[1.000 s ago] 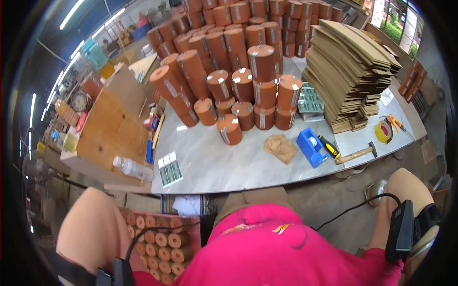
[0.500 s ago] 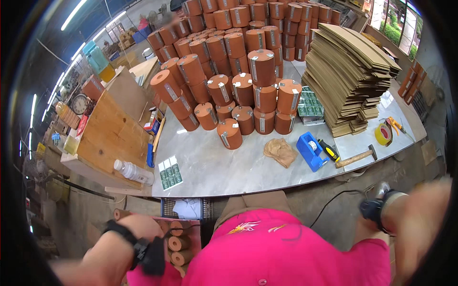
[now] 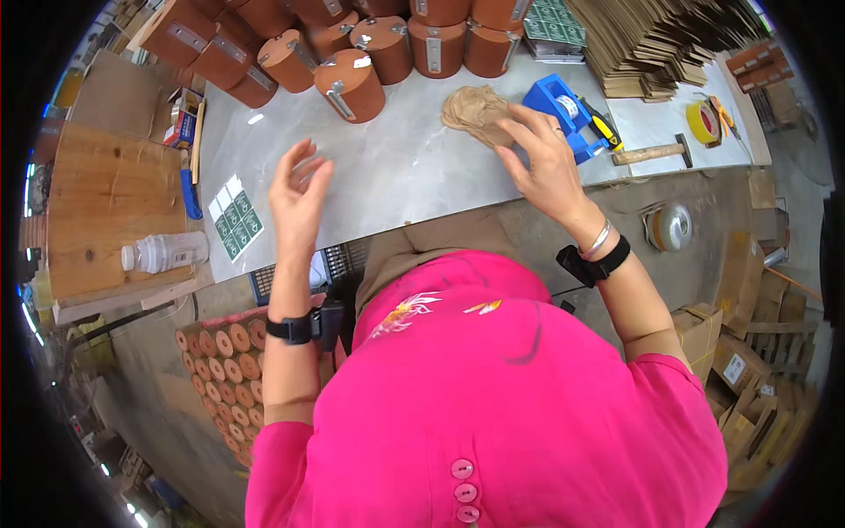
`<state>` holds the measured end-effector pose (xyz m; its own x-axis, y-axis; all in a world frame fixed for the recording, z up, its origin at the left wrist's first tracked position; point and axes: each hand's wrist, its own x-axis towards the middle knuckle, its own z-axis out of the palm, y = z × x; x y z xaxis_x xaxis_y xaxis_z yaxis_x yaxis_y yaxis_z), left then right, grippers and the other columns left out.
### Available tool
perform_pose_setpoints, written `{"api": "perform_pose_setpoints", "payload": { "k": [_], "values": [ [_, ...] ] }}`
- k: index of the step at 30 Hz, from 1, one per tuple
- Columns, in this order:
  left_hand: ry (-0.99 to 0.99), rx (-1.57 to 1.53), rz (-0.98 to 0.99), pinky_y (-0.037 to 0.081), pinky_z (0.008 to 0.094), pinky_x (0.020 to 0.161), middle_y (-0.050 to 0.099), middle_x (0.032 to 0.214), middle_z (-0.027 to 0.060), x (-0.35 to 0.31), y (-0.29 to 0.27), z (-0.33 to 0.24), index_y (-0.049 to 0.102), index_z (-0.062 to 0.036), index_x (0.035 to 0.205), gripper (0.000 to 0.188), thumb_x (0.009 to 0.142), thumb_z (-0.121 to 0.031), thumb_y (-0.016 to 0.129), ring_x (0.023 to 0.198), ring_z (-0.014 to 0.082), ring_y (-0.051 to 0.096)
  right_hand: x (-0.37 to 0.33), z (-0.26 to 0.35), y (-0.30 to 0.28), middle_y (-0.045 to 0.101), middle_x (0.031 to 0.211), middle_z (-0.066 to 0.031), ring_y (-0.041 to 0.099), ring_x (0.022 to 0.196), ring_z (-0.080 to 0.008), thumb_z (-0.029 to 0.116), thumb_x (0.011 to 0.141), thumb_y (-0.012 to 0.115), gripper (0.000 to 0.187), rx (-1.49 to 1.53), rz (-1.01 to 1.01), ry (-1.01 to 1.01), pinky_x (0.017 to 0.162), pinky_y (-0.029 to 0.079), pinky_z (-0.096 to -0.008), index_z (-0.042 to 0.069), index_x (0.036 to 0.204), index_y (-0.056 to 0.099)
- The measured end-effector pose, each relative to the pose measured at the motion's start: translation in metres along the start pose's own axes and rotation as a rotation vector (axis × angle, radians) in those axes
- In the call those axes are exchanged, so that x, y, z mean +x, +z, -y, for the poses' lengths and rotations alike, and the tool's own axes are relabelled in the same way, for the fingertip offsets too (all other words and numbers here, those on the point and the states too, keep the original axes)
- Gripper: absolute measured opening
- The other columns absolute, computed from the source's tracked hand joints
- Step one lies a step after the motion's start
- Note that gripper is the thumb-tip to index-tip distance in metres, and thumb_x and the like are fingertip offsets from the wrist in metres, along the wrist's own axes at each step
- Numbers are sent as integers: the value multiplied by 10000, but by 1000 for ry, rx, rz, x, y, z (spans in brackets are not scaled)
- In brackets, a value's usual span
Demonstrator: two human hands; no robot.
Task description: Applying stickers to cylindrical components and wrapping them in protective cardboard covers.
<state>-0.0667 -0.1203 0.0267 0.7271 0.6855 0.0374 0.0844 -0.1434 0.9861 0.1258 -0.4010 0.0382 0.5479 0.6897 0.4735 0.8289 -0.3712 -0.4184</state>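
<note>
My left hand [image 3: 297, 195] hovers over the front left of the grey table [image 3: 370, 189], fingers apart and slightly curled, nothing in it. To its left lies a sheet of green-and-white labels [image 3: 236, 218]. My right hand [image 3: 544, 163] is over the table's front right part, its fingers spread beside a crumpled brown cloth [image 3: 475, 113]; whether the fingertips touch the cloth I cannot tell. Just beyond that hand stands a blue tape dispenser [image 3: 544, 91]. A reddish-brown cylinder with a metal strip [image 3: 350, 86] stands nearest my hands, in front of several stacked ones.
A tall stack of brown cardboard sheets [image 3: 651, 44] rises at the back right. A hammer [image 3: 650, 154], a yellow tape roll [image 3: 702, 121] and a yellow-black tool [image 3: 604, 128] lie at right. A plastic bottle [image 3: 165, 253] lies at left. Below, many small cylinders [image 3: 224, 343] fill a container.
Both hands have come up from low at my sides to above the table. The view has tipped downward, so the table sits higher in the picture.
</note>
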Motion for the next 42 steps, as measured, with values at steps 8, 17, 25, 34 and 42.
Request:
{"api": "perform_pose_setpoints", "payload": {
  "k": [8, 17, 25, 34, 42],
  "values": [
    [287, 244, -223, 451, 427, 1015, 492, 1372, 188, 58, 64, 24, 409, 10, 1411, 942, 678, -309, 907, 1219, 318, 549, 20, 6, 41, 556, 1325, -122, 560, 1056, -369, 160, 777, 770, 305, -121, 119, 16, 886, 494, -426, 66, 1053, 681],
    [228, 11, 91, 499, 362, 957, 637, 1204, 129, 30, 58, 11, 487, -15, 1316, 826, 639, -222, 912, 1104, 228, 625, 30, -27, 55, 650, 1011, -127, 629, 878, -336, 126, 783, 763, 219, 56, 84, 20, 779, 512, -426, 45, 972, 687],
    [247, 13, 110, 509, 359, 937, 651, 1154, 138, -9, 59, 13, 515, -44, 1296, 793, 623, -214, 898, 1070, 228, 641, 98, 82, 45, 638, 884, -121, 636, 797, -337, 90, 808, 712, 134, 503, -129, -269, 702, 523, -412, 32, 925, 682],
    [249, -52, 54, 518, 351, 903, 668, 1090, 104, -11, 58, 19, 552, -47, 1237, 711, 613, -176, 868, 1018, 224, 643, 49, 99, 17, 602, 908, -89, 606, 846, -320, 58, 766, 698, 102, 461, 440, -527, 695, 511, -416, 78, 859, 661],
    [125, 73, 202, 513, 341, 880, 653, 1095, 97, -4, 50, 18, 589, -42, 1173, 681, 587, -232, 880, 994, 191, 632, 88, 104, 62, 641, 982, -97, 625, 878, -298, 72, 786, 710, 165, 197, 68, -401, 758, 519, -376, 69, 951, 706]
  ]
}}
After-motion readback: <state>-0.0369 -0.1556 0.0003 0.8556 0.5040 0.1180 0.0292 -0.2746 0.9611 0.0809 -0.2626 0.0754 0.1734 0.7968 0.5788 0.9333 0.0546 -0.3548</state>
